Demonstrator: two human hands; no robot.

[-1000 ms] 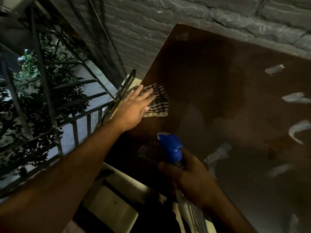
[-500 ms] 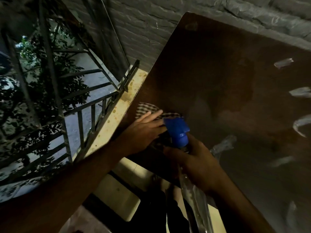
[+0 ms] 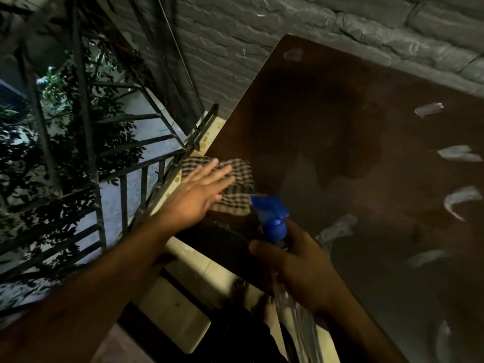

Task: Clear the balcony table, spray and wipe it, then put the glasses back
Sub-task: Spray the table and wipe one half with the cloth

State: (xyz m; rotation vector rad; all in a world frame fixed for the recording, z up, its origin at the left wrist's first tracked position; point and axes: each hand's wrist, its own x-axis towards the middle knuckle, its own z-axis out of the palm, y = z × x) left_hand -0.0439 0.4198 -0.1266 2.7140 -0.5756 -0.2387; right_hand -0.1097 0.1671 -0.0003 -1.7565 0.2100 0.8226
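Observation:
A dark brown table [image 3: 327, 121] fills the right half of the view, its top glossy with pale reflections. A checked cloth [image 3: 237, 189] lies near the table's left edge. My left hand [image 3: 195, 199] rests flat on the cloth with fingers spread, pressing it down. My right hand [image 3: 296, 260] grips a clear spray bottle with a blue trigger head [image 3: 271, 214], held upright just right of the cloth at the table's near edge. No glasses are in view.
A black metal railing [image 3: 125, 184] runs along the left, close to the table's edge, with foliage beyond it. A grey brick wall [image 3: 262, 30] stands behind the table. Pale floor tiles [image 3: 167, 310] and bare feet [image 3: 251, 297] show below.
My left hand has slid the cloth back away from me along the table's left edge, after pulling it near half a second ago. The spray bottle stayed in my right hand.

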